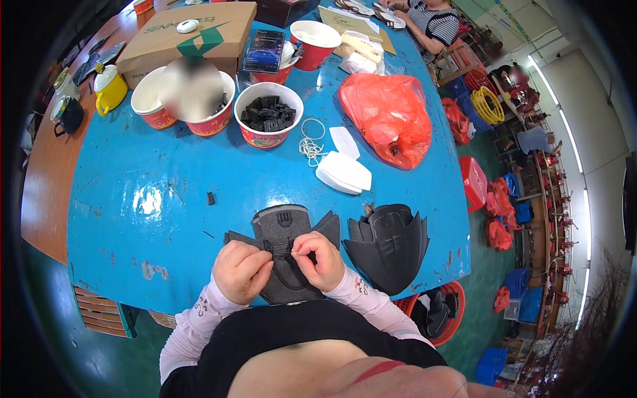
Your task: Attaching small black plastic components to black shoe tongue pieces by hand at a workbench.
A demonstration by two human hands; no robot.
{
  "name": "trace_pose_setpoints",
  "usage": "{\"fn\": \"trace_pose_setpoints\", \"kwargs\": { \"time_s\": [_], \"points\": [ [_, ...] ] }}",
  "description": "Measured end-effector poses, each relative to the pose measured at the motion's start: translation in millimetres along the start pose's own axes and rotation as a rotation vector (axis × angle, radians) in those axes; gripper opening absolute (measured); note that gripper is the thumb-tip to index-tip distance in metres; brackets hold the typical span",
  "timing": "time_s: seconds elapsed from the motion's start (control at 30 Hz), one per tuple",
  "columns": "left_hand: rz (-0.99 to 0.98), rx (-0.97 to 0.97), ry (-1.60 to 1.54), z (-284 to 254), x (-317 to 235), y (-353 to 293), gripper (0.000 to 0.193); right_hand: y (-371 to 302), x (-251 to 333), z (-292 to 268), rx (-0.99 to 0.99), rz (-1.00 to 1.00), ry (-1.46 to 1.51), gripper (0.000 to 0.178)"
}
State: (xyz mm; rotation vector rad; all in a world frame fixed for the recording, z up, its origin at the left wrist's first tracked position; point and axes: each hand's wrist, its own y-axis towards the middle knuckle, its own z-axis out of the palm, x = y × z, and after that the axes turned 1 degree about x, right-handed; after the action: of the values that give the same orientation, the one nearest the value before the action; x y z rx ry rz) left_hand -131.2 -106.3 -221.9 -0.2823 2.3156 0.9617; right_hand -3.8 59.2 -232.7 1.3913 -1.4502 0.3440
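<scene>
In front of me on the blue table lies a black shoe upper (282,225) with a raised mark on its tongue and slots down its middle. Over those slots my left hand (242,270) is closed in a pinch, its fingertips at the left side of the middle strip. Facing it, my right hand (318,261) pinches at the other side of the strip. Whatever lies between the fingertips is too small to make out. More black uppers (388,245) are stacked to the right. A small black piece (211,198) lies alone at the left.
A paper tub of black pieces (269,118) stands beyond, beside other tubs (315,45). White pads (343,172), tangled white cord (312,149) and a red plastic bag (388,116) lie right of it. A cardboard box (152,50) stands far left; another person (431,26) sits far right.
</scene>
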Motion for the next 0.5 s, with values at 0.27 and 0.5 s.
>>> {"fn": "trace_pose_setpoints", "kwargs": {
  "time_s": [0.27, 0.5],
  "points": [
    [0.03, 0.013, 0.082, -2.2, -1.1, 3.3, 0.024, 4.9, 0.6, -0.4, 0.002, 0.013, -0.021, 0.024],
    [0.076, 0.034, 0.187, -11.9, -8.9, 0.0, 0.026, 0.5, 6.6, -4.6, 0.081, -0.042, -0.103, 0.029]
  ]
}}
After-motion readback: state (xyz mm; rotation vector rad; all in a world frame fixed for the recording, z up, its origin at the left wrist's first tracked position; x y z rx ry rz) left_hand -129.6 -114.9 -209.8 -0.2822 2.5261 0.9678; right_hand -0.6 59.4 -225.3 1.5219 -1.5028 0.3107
